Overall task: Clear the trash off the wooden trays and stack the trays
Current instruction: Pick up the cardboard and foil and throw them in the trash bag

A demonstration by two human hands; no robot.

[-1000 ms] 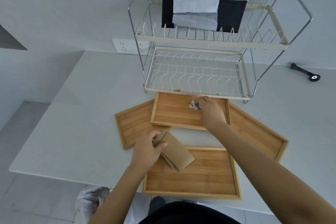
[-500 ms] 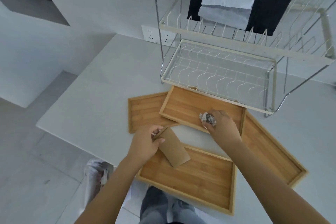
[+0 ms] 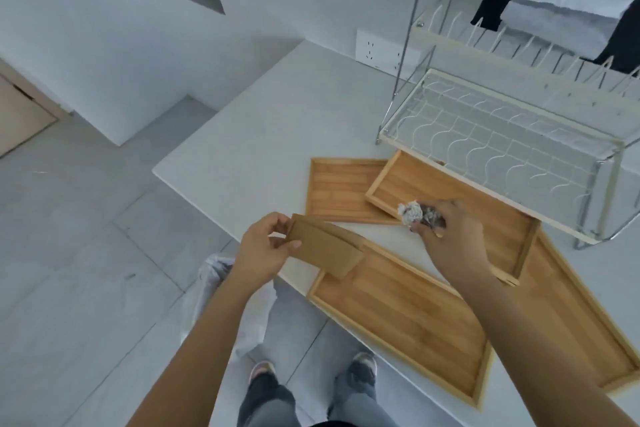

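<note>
Several wooden trays lie on the white counter: a near tray (image 3: 408, 319), a left tray (image 3: 337, 189), a far tray (image 3: 498, 218) partly under the dish rack, and a right tray (image 3: 568, 315) beneath it. My left hand (image 3: 263, 250) holds a flattened brown cardboard sleeve (image 3: 325, 250) over the near tray's left corner. My right hand (image 3: 450, 239) grips a crumpled grey-white paper ball (image 3: 412, 213) just above the far tray's near edge.
A two-tier wire dish rack (image 3: 502, 135) stands at the back right with black and white cloths (image 3: 568, 7) on its upper tier. A white plastic bag (image 3: 218, 298) sits on the floor by my feet, left of the counter's near edge. A wall socket (image 3: 377, 50) is behind.
The view has swung left and down toward the floor. Both hands have drawn back toward the counter's near-left edge, each still holding its piece of trash; the paper ball has lifted off the far tray.
</note>
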